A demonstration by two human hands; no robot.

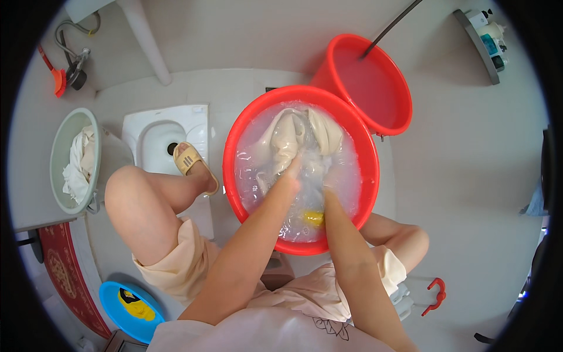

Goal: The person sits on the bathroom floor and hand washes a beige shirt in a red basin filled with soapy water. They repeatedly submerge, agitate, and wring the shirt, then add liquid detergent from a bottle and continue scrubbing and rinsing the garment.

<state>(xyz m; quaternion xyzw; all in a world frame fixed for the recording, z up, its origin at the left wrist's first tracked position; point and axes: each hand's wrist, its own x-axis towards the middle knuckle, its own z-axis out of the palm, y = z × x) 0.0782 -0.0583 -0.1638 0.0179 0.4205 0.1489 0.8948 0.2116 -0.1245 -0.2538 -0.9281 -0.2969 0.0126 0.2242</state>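
Note:
A large red plastic basin (369, 189) of cloudy, sudsy water stands between my knees. Cream cloth (326, 132) lies in it, partly above the surface in wet folds. My left hand (294, 169) is half under water against the near end of the cloth; its grip is hidden. The murky water blurs my right hand (335, 176) to the right of it, with only the wrist and forearm plain. A small yellow item (313, 218) shows at the surface beside my right forearm.
A red bucket (365, 92) of water with a dark stick (391, 28) touches the basin's far right. At left are a squat toilet (200, 127) and a pale green bucket (96, 163) holding white cloth (78, 167). A blue basin (112, 303) holds yellow-and-black cloth (136, 306).

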